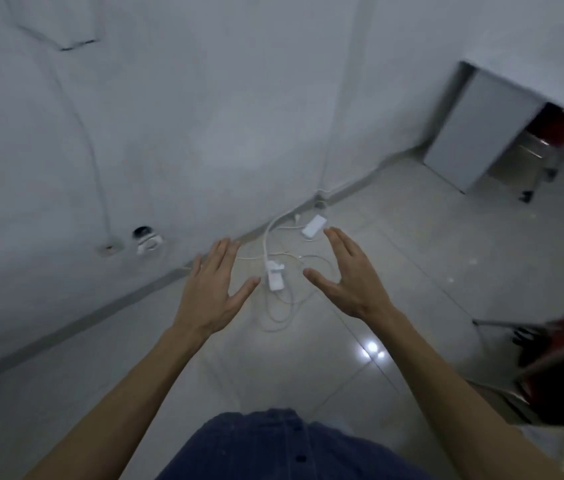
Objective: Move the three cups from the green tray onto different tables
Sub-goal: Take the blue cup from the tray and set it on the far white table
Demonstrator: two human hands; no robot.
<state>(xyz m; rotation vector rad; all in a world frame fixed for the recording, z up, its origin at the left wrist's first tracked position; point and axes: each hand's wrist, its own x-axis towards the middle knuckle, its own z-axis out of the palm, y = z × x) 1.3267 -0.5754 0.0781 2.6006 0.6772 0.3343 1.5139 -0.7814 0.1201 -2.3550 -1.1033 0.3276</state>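
Observation:
No cup and no green tray show in the head view. My left hand (212,289) is stretched out in front of me, palm turned inward, fingers apart and holding nothing. My right hand (349,275) is held out beside it at the same height, also with spread fingers and nothing in it. Both hands hover over the pale tiled floor, facing a white wall.
White power strips and tangled cables (275,277) lie on the floor by the wall's base. A grey cabinet or table side (474,133) stands at the far right with a red item behind it. A blurred red and dark object (557,368) sits at the right edge.

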